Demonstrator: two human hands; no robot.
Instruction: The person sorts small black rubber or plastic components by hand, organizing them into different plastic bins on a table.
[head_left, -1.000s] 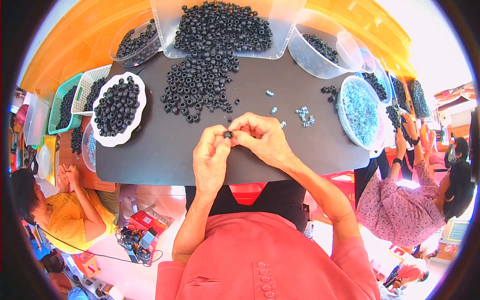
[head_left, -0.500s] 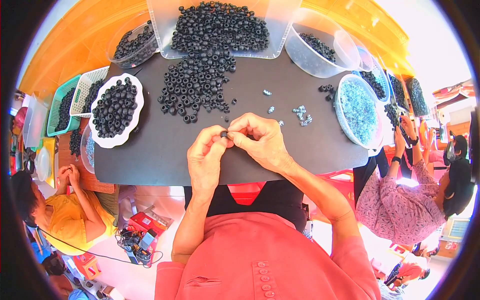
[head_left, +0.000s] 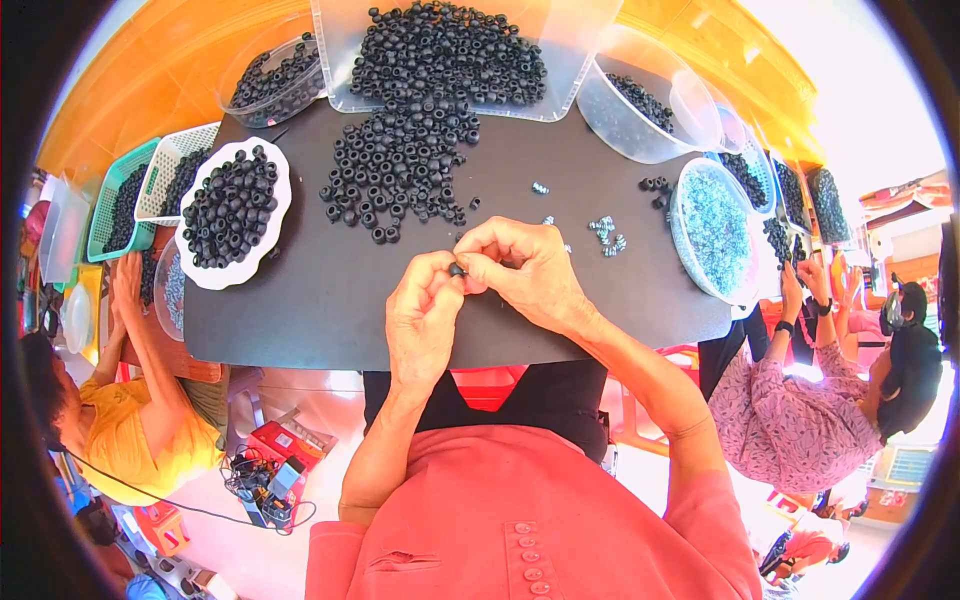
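Observation:
Over the table's near edge, my left hand (head_left: 422,320) pinches a small black hollow round piece (head_left: 457,270) between thumb and fingers. My right hand (head_left: 530,275) meets it there, its thumb and forefinger closed against the piece; whatever its tips hold is too small to name. Just beyond my hands, a heap of similar black pieces (head_left: 395,170) spills from a clear plastic bin (head_left: 580,35) tipped toward me. A few small clear bluish pieces (head_left: 603,228) lie on the dark table to the right of my hands.
At left stands a white scalloped plate (head_left: 200,270) of black pieces, with a green basket (head_left: 98,240) beyond. A bowl of clear bluish pieces (head_left: 712,230) and a clear tub (head_left: 640,145) stand at right. Co-workers sit on both sides, one in a yellow shirt (head_left: 140,430).
My hands stay together on the black piece, with small finger shifts, and the view has tilted slightly. The person at left has reached up toward the baskets.

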